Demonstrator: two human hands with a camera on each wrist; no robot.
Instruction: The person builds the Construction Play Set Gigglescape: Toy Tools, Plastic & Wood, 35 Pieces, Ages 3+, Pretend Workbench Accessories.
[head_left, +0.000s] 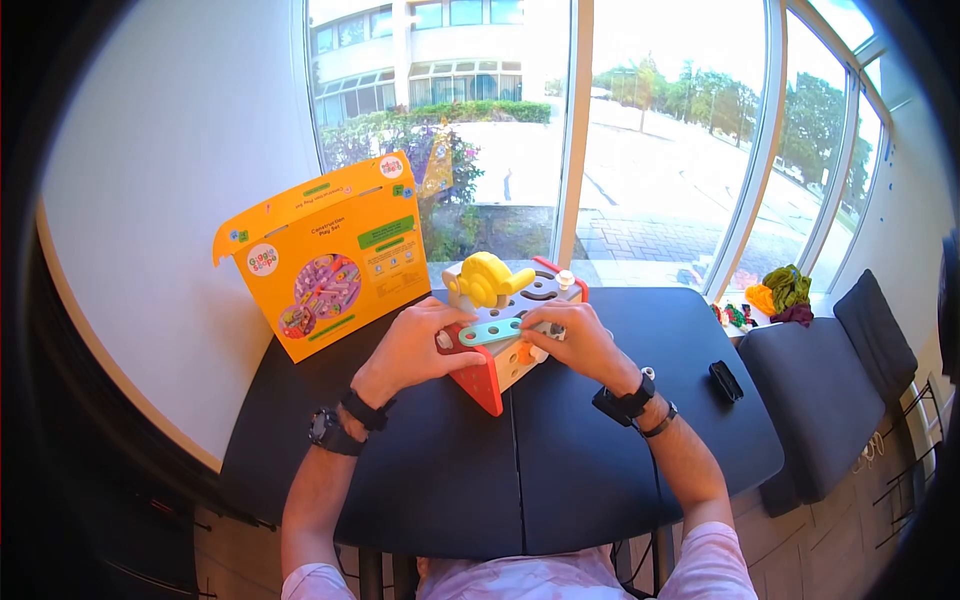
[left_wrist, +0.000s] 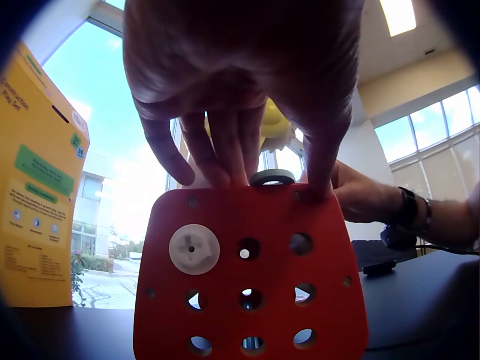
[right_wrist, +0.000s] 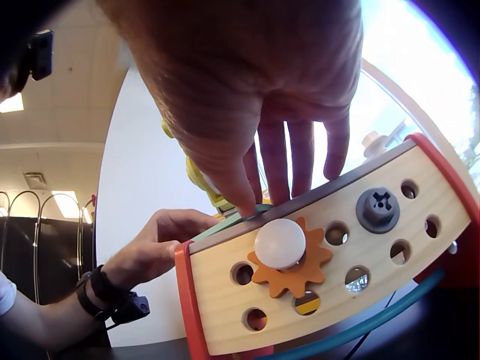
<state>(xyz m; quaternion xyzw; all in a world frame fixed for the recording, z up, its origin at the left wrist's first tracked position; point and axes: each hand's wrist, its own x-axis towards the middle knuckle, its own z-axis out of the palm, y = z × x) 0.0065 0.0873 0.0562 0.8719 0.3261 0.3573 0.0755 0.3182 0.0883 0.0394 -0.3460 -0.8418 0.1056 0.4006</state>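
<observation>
A wooden toy workbench (head_left: 525, 355) with red end panels stands on the table. Across its top lies a teal perforated strip (head_left: 492, 332). At the strip's near left end, my left hand (head_left: 412, 345) holds it between thumb and fingers, right above the red panel (left_wrist: 251, 274). The right hand (head_left: 572, 342) pinches the strip's other end, its fingertips close to the bench top. Behind the hands, a yellow toy piece (head_left: 485, 280) rises from the top. An orange gear (right_wrist: 291, 262) with a white knob (right_wrist: 280, 243) and a grey bolt (right_wrist: 377, 210) sit on the wooden side.
An orange play-set box (head_left: 335, 260) stands at the back left by the window. Near the right edge of the black table (head_left: 620, 470) lies a small black case (head_left: 726, 382). A dark chair (head_left: 815, 390) is beyond it, and colourful cloths (head_left: 785, 295) lie on the sill.
</observation>
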